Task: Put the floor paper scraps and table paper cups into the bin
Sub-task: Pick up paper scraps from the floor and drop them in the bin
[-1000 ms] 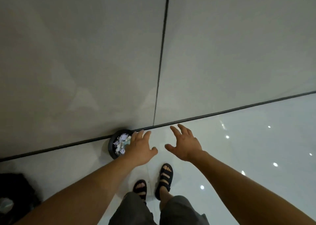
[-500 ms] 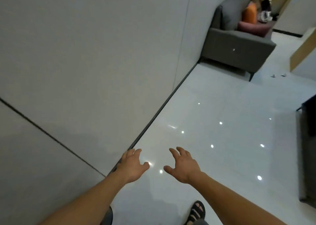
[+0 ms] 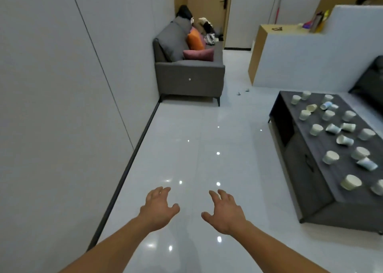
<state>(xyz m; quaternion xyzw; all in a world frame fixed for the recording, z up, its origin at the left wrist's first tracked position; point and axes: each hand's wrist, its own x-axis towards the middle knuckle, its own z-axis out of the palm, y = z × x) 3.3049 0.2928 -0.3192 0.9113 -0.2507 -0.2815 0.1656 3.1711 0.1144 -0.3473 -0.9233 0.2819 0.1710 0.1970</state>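
Note:
Several white paper cups (image 3: pixel 330 157) lie scattered on a low dark grey table (image 3: pixel 310 169) at the right, some upright, some tipped over. Two small paper scraps (image 3: pixel 243 91) sit on the white floor far ahead, by the sofa's right corner. My left hand (image 3: pixel 158 208) and my right hand (image 3: pixel 224 211) are stretched out over the bare floor in the foreground, palms down, fingers spread, holding nothing. Both hands are well apart from the table and the scraps. The bin is out of view.
A grey wall and black skirting (image 3: pixel 128 169) run along the left. A grey sofa (image 3: pixel 189 69) with orange and pink cushions stands ahead against it. Beyond are a white partition (image 3: pixel 294 59) with a wooden side and a door (image 3: pixel 207 9). Glossy floor lies between wall and table.
The view has swung right and up, away from the wall and the bin with paper in it, toward the room. The table with cups has come into view. Both hands stay empty.

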